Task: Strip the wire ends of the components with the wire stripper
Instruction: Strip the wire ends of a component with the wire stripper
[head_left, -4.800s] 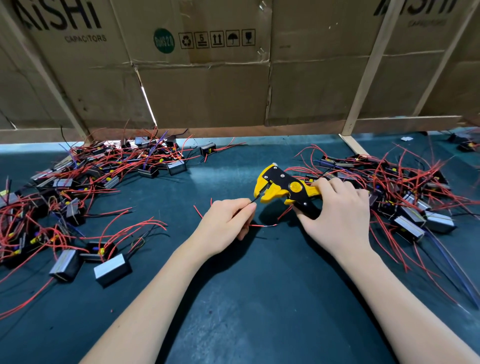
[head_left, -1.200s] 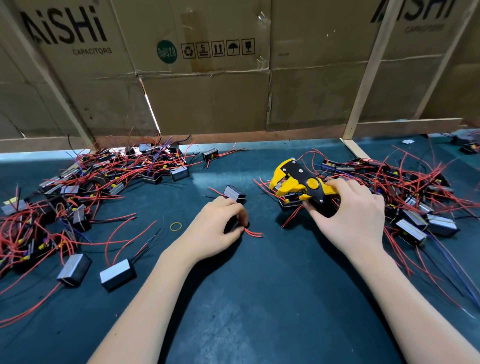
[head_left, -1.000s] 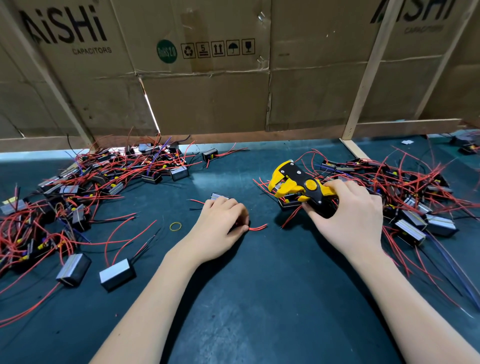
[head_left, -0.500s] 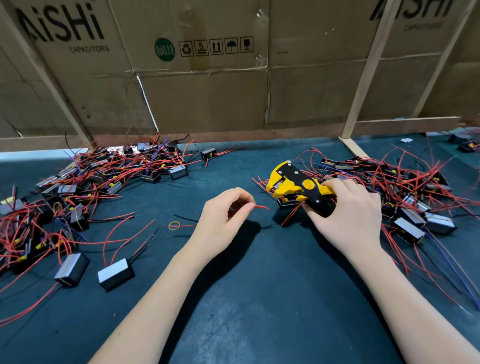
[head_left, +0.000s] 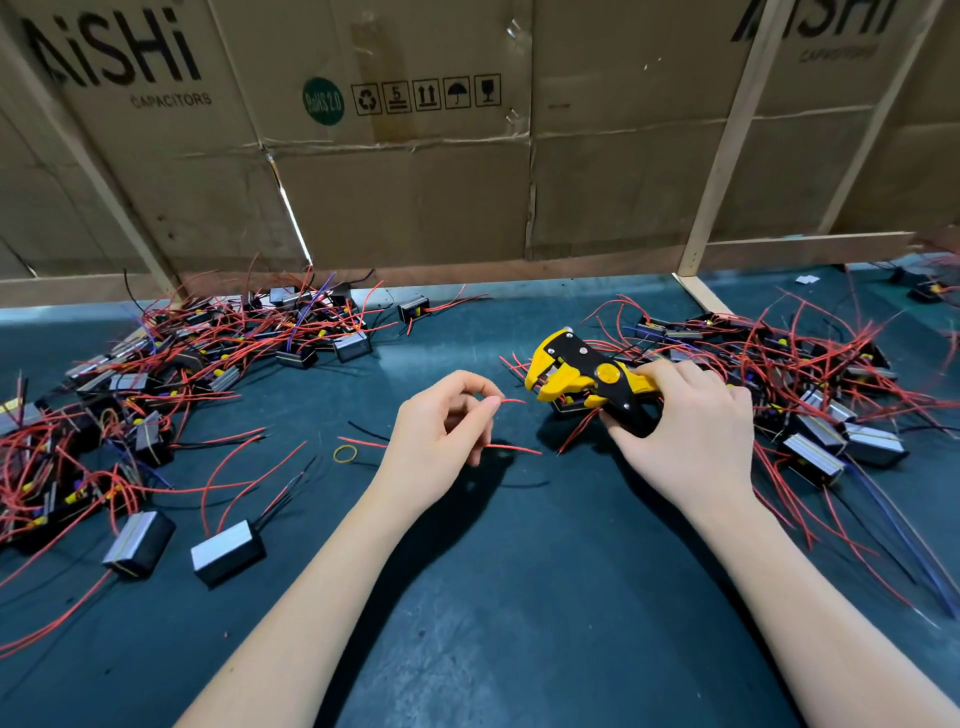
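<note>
Left hand: my left hand (head_left: 441, 436) pinches a red wire (head_left: 511, 401) between thumb and forefinger, raised just above the counter (head_left: 519, 597); a second red wire end (head_left: 511, 448) sticks out below my fingers.
Right hand: my right hand (head_left: 685, 431) is clamped round the handles of the wire stripper (head_left: 582, 376).
Wire stripper: yellow and black, head pointing left toward the pinched wire, jaws apart; the wire tip lies just beside them, not touching.
Right pile: components (head_left: 810, 395) with red leads lie heaped behind and to the right of my right hand.
Left pile: more components (head_left: 156, 374) lie in a tangle across the left of the counter.
Near strays: two black blocks (head_left: 226, 552) lie apart from the left pile, close to my left forearm.
Rubber band: a yellow rubber band (head_left: 345, 453) lies flat, left of my left hand.
Backdrop: a cardboard wall (head_left: 415, 197) stands along the far edge.
</note>
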